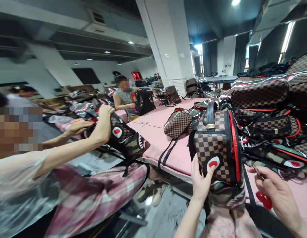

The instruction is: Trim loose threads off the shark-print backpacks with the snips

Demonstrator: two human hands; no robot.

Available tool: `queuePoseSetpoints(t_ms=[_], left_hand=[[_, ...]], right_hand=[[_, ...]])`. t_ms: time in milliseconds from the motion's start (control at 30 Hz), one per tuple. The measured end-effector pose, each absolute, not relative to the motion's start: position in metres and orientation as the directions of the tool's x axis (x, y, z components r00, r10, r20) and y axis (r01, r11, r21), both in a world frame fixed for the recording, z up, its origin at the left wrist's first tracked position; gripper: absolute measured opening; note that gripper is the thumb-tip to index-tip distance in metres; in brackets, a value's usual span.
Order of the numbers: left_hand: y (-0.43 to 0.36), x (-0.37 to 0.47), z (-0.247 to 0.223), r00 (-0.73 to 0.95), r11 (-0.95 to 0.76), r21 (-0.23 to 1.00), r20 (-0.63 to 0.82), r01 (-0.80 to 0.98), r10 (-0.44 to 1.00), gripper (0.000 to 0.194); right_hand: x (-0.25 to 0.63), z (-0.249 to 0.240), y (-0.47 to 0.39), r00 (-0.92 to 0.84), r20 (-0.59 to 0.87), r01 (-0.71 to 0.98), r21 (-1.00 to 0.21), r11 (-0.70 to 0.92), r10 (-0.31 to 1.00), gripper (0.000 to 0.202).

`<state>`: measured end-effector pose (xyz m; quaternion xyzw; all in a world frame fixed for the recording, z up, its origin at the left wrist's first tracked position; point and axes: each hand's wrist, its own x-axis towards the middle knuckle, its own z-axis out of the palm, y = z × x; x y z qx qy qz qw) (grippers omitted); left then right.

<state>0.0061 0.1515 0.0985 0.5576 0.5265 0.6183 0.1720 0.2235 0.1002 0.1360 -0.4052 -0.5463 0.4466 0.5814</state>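
Note:
A brown checkered backpack (pixel 221 148) with a red-and-white eye patch, a black top handle and red zipper trim stands upright at the lap. My left hand (pixel 201 180) grips its left side, the thumb lying on the front near the eye patch. To the right of the bag is my right hand (pixel 277 191), its fingers closed round a small metal tool (pixel 259 172). A red piece (pixel 264 200) shows below those fingers; whether it is part of the tool I cannot tell. The right hand is apart from the bag.
Checkered and camouflage bags (pixel 267 125) are piled on the right of the pink table (pixel 153 132). Another checkered bag (pixel 178 123) lies mid-table. At left, a person's arms (pixel 76 145) hold a camouflage bag (pixel 126 138). Across the table sits another person (pixel 123 97) with a black bag.

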Motion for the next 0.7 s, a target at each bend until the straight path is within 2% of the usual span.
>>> queuePoseSetpoints(t_ms=[100,167,267,367,500,600,700], left_hand=[[0.16,0.001,0.125,-0.329,-0.454,0.753,0.632,0.476,0.702,0.07],[0.166,-0.001,0.139,-0.308,-0.501,0.727,0.666,0.468,0.679,0.071],[0.171,-0.003,0.157,-0.317,-0.549,0.705,0.7,0.45,0.64,0.059],[0.172,-0.008,0.176,-0.328,-0.569,0.632,0.768,0.525,0.551,0.039],[0.169,-0.018,0.204,-0.175,-0.581,0.511,0.826,0.633,0.536,0.019],[0.168,-0.025,0.221,-0.027,-0.583,0.41,0.833,0.701,0.553,0.005],[0.169,-0.027,0.231,0.074,-0.548,0.328,0.806,0.77,0.587,0.011]], right_hand=[[0.197,0.172,0.111,-0.035,0.421,0.138,-0.896,0.421,0.907,0.035],[0.184,0.191,0.115,-0.035,0.495,0.248,-0.837,0.488,0.868,0.038],[0.175,0.21,0.124,-0.052,0.611,0.385,-0.717,0.58,0.79,0.035],[0.174,0.218,0.137,-0.108,0.714,0.553,-0.535,0.639,0.692,0.028],[0.171,0.223,0.149,-0.234,0.763,0.667,-0.325,0.671,0.603,0.02],[0.166,0.227,0.151,-0.252,0.762,0.699,-0.283,0.657,0.596,0.016],[0.162,0.23,0.15,-0.253,0.748,0.707,-0.29,0.645,0.614,0.017]])
